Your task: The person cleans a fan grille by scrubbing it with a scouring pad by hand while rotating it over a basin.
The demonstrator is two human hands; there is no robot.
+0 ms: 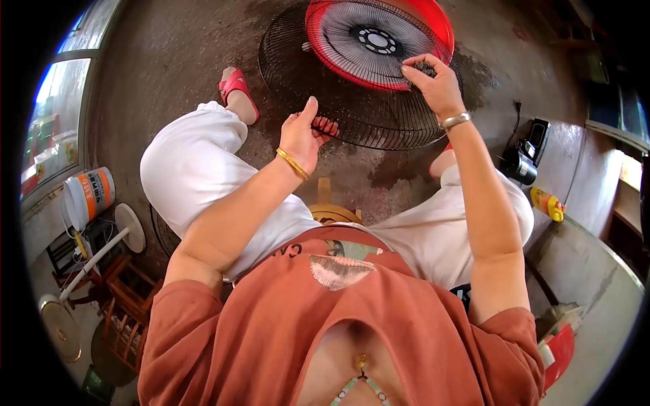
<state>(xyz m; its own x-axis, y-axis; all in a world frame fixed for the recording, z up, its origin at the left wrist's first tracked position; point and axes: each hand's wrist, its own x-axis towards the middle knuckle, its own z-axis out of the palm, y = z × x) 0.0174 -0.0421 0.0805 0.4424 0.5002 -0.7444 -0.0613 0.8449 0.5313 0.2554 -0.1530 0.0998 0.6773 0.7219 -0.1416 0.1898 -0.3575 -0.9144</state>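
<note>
In the head view, the black wire guard (379, 135) was held in a tilted position above the floor (169, 61), in front of the knees. Behind its wires the red basin (437, 24) was seen. The near rim of the guard was met by the left hand (301, 139): its fingers were curled at the wires, while the thumb was raised apart. Whether the rim was firmly gripped could not be told. By the right hand (437, 81), a small dark pad (425, 68) was pinched between thumb and fingers, close over the wires at the right side.

The guard was judged to be light for its width, stiff around the rim, but rather springy between the thin wires, which could be bent by hard pressing. Dark patches, probably wet, were noticed on the floor, so a slippery surface should be expected. The best hold would probably be found at the rim, where the wires are gathered; the middle of the spokes would be less suitable. The pad seemed soft and easily squeezed.

Inside the basin, a pale area was shown behind radiating wires and a round hub (377, 41); whether water was contained, or a second guard, could not be told with certainty. At the left, a white-and-orange bucket (101, 189) was placed, and its contents were not shown. At the right, a yellow bottle (547, 204) was seen near the wall (596, 271); how full it was could not be told.
</note>
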